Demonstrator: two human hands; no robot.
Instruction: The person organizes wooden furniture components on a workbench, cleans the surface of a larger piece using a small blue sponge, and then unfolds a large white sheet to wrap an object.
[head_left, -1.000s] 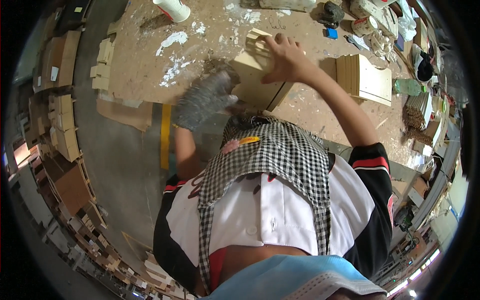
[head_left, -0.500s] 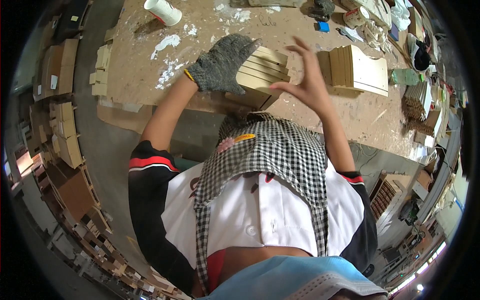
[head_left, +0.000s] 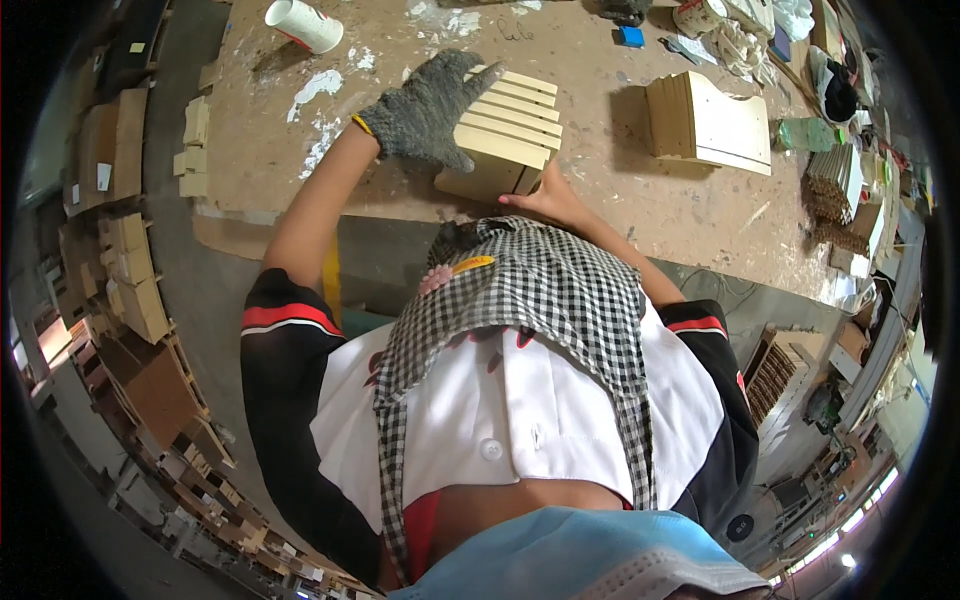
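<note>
On the near edge of the worktable, a stack of pale wooden boards [head_left: 508, 135] stands with its edges lined up and slots between them. My left hand [head_left: 424, 112], in a grey knit glove, clasps the stack's left side, fingers over the far end and thumb toward the near end. Bare, my right hand [head_left: 556, 194] grips the lower right corner, its thumb at the near face; the other fingers are mostly hidden behind the boards. Further right sits a second stack of cut boards [head_left: 715, 122] with a curved upper edge, which neither hand touches.
The worktable [head_left: 400, 200] is stained with white patches. A paper cup [head_left: 303, 26] lies tilted at the far left, and a small blue block [head_left: 630, 37] lies at the back. Rags, a green bottle [head_left: 806, 133] and bundled strips [head_left: 835, 190] crowd the right side.
My right hand has come down from open beside the stack to its lower right corner and closed there. The left hand still holds the boards; the whole view has shifted slightly.
</note>
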